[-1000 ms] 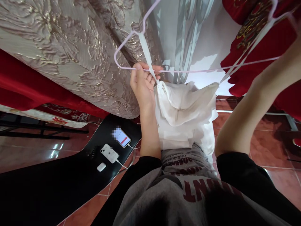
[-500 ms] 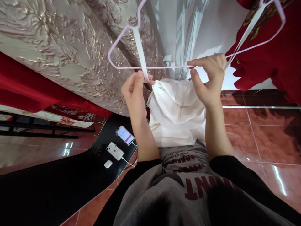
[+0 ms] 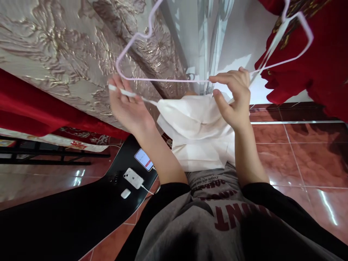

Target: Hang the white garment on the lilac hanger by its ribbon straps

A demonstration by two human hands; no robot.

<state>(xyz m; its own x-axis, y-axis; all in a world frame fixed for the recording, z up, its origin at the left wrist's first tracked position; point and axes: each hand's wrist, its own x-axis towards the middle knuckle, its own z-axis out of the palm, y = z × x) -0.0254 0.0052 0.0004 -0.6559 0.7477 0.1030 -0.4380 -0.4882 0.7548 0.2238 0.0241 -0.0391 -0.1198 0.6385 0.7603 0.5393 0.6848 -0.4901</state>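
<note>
A pale lilac hanger (image 3: 163,80) hangs before me, its lower bar running level. My right hand (image 3: 233,96) holds that bar near its middle, index finger along it and thumb apart below. My left hand (image 3: 129,105) is turned palm up at the hanger's left end, fingers stretched out with a white strap (image 3: 123,91) across them. The strap is pulled left, taut, and off the hanger's left shoulder. It runs to a white strappy garment (image 3: 198,119) bunched in front of my body. Another strap (image 3: 272,49) loops over the hanger's right shoulder.
On the black bench (image 3: 108,195) at lower left lie a phone with a lit screen (image 3: 143,158), a white phone (image 3: 133,178) on a cable and a small white case (image 3: 125,193). Embossed curtain (image 3: 67,47) hangs at left, red cloth (image 3: 320,54) at right, above a tiled floor (image 3: 307,159).
My left hand has moved left and turned palm up, drawing the left strap off the hanger's left shoulder. Hanger and right hand have shifted slightly left.
</note>
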